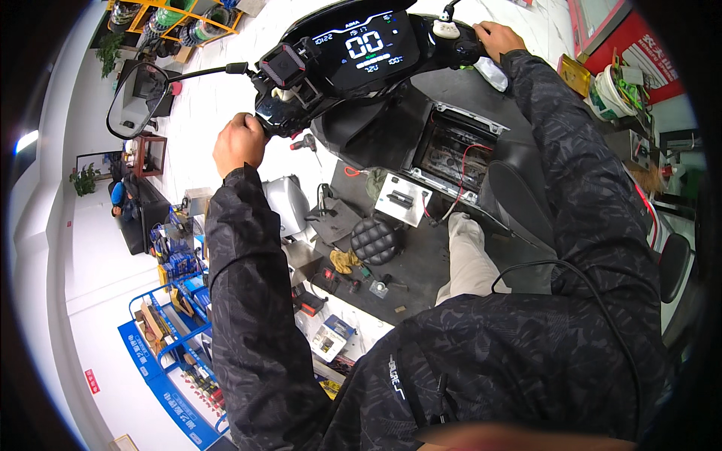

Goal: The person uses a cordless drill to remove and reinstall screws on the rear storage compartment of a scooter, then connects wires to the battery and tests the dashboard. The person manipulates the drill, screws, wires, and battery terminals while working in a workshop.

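Observation:
Both my arms reach out to the handlebar of an electric scooter. My left hand (238,143) is wrapped round its left grip, which the fingers mostly hide. On the far right, my right hand (499,39) is closed round the right grip. Between them a lit dashboard display (368,52) shows white figures. A phone holder (283,66) sits on the bar next to the display's left edge. Below, the scooter's floor compartment (429,135) lies uncovered, with a red wire (464,167) running out. Beside it stands a white box (401,198) with a black handle.
A round black padded stool (375,240) and yellow gloves (344,261) lie around the dark floor mat, among tools. A round mirror (138,98) sticks out left. Blue shelving (154,372) with goods is at lower left. A white bucket (613,92) stands at right.

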The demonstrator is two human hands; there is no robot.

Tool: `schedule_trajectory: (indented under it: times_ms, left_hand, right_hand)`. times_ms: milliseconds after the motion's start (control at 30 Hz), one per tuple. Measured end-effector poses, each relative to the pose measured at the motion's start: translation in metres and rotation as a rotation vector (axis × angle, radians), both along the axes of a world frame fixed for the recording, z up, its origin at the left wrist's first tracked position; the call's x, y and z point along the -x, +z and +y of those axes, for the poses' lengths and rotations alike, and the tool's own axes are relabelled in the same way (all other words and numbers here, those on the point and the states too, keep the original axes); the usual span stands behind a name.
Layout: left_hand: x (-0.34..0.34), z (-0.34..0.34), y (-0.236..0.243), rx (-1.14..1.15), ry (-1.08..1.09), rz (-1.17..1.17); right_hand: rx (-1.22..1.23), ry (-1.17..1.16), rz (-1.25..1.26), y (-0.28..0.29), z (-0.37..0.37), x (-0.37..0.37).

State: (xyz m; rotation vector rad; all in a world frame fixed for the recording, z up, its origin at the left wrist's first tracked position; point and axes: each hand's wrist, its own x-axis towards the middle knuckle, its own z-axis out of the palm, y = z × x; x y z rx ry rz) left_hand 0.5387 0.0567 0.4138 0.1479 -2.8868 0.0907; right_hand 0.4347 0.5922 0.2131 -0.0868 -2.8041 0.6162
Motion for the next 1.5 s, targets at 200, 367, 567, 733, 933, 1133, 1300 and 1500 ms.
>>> schedule_trajectory:
  times_ms: [200, 367, 567, 733, 933, 1133, 1300, 1500]
  left_hand:
    - [0.001, -0.003, -0.004, -0.016, -0.010, 0.018]
    - [-0.007, -0.005, -0.005, 0.034, -0.328, 0.251]
    - [-0.019, -0.006, -0.006, 0.007, -0.408, 0.130]
    - [-0.018, -0.007, -0.003, -0.141, -0.417, 0.057]
    - [-0.026, -0.002, 0.008, -0.073, -0.371, -0.032]
    - [-0.033, 0.002, 0.019, -0.198, -0.306, -0.147]
    - [-0.081, 0.020, 0.001, -0.352, -0.129, -0.278]
    - [-0.144, 0.070, -0.025, -0.436, 0.079, -0.161]
  right_hand:
    - [-0.050, 0.001, -0.053, -0.001, 0.004, 0.004]
    - [-0.011, 0.011, -0.069, 0.007, 0.001, 0.002]
    - [0.048, 0.035, 0.032, -0.019, 0.019, 0.008]
    - [0.104, 0.146, 0.133, -0.045, 0.032, 0.029]
    - [-0.148, 0.232, 0.053, -0.060, 0.033, -0.030]
    - [-0.091, 0.319, 0.097, -0.038, 0.021, -0.042]
    - [-0.077, 0.444, 0.070, 0.012, 0.010, -0.013]
    - [-0.140, 0.647, 0.015, 0.074, -0.005, 0.031]
